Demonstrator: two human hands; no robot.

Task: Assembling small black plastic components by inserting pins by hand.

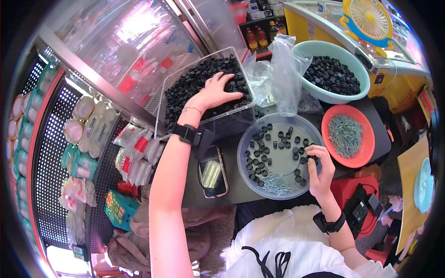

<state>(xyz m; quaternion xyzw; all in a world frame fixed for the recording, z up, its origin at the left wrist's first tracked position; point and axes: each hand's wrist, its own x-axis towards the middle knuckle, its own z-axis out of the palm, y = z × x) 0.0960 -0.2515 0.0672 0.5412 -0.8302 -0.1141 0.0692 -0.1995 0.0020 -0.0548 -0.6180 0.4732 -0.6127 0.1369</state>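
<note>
My left hand (pixel 214 96) rests over a clear rectangular bin (pixel 159 121) heaped with small black plastic caps (pixel 185 85). Its fingers are spread on the pile, and none of them closes on a cap. At the right side of a round clear tray (pixel 240 160), my right hand (pixel 321 170) is curled, thumb and fingertips close around a small black cap. Several more black caps (pixel 264 150) are scattered across that tray. A little heap of grey screws (pixel 276 184) lies at its near edge.
A red bowl (pixel 369 139) of grey screws (pixel 345 135) stands right of the tray. Behind it is a pale green basin (pixel 366 78) full of black caps. A clear plastic bag (pixel 283 74) stands between bin and basin. Left of the tray lies a phone (pixel 213 173).
</note>
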